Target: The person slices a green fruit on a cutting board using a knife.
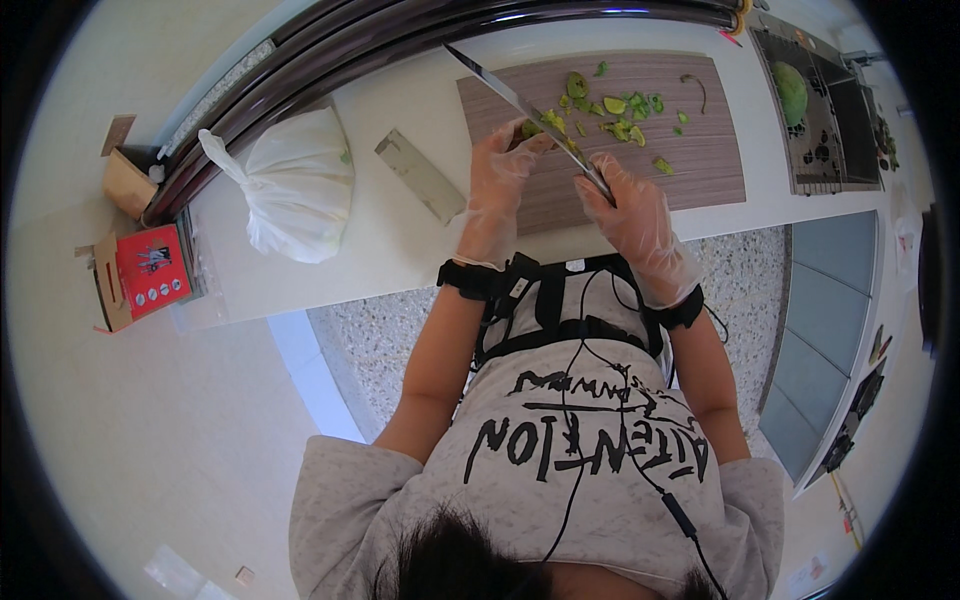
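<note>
My right hand [630,217], in a clear plastic glove, is closed round the handle of a long knife [504,91]. The blade slants up and left past my other hand, its tip beyond the cutting board's far edge. My left hand [499,169], gloved too, holds a green piece of produce [531,129] close beside the blade; fingers and knife partly hide it. Both hands are over a brown wood-grain cutting board [697,176]. Green and yellowish peelings [619,131] and cut scraps lie scattered there, with a thin curved stem [696,90] toward the right.
A knotted white plastic bag [296,187] sits on the counter at left, near a flat rectangular blade-like piece [421,176]. A red box [157,270] stands at the far left. Right of the board, a sink [855,127] holds a large green fruit or vegetable [790,94].
</note>
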A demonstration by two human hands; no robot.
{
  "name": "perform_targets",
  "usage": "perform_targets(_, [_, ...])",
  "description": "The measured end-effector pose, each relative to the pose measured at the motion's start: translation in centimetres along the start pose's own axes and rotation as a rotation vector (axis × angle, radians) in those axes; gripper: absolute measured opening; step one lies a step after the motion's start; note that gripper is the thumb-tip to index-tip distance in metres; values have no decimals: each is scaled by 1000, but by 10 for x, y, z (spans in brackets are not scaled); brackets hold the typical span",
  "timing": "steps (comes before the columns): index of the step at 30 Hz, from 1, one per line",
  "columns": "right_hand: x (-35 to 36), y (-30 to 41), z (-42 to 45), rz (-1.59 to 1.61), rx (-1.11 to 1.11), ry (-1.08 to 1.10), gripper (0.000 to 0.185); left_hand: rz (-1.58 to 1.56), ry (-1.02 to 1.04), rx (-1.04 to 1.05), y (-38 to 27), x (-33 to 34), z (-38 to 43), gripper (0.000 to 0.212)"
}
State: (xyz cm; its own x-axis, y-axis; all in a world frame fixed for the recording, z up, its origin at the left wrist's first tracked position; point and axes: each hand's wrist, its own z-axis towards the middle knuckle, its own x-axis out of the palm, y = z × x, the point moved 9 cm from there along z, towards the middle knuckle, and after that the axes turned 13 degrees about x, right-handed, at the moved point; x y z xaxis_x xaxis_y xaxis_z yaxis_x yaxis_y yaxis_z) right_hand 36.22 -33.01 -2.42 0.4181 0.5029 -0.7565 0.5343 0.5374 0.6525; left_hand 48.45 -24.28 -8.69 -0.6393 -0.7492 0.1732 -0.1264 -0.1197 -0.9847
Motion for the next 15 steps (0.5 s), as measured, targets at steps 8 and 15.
perform_targets(8, [4, -13, 0, -261, 55, -18, 29, 101, -68, 36, 6, -18, 0, 36])
perform_targets(15, [7, -37, 3, -159, 149, -41, 31, 74, -100, 16, 1, -20, 0, 44])
